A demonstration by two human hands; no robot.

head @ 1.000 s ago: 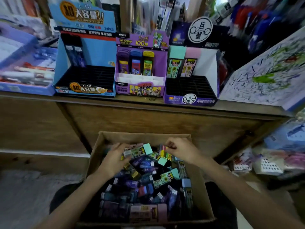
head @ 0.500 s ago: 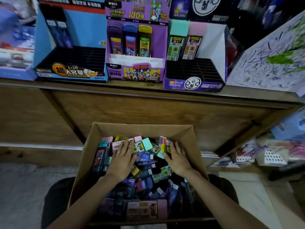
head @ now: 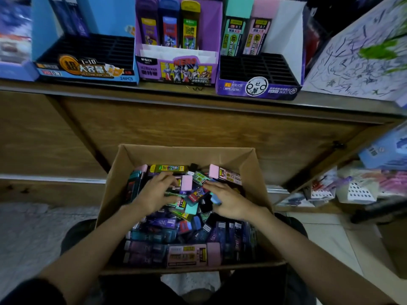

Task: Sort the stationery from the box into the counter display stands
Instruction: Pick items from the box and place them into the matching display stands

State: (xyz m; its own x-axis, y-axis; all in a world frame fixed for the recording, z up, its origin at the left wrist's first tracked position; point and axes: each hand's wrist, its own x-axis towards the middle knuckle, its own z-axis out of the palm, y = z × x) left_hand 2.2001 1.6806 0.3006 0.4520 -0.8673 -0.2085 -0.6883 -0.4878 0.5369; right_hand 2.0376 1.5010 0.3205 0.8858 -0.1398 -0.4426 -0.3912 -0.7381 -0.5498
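Brown box enclosing left grip and right grip, pink cap showing between them, blue stand, purple stand, violet stand standing beyond them

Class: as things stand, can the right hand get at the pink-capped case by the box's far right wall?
Probably yes: the right hand is just short of the pink-capped case, which lies on top, uncovered.

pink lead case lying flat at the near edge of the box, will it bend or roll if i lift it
Probably stiff: the pink lead case looks like flat, hard-edged plastic. Unlikely to roll, given its flat faces. It sits wedged between neighbouring cases, so lifting may drag those along.
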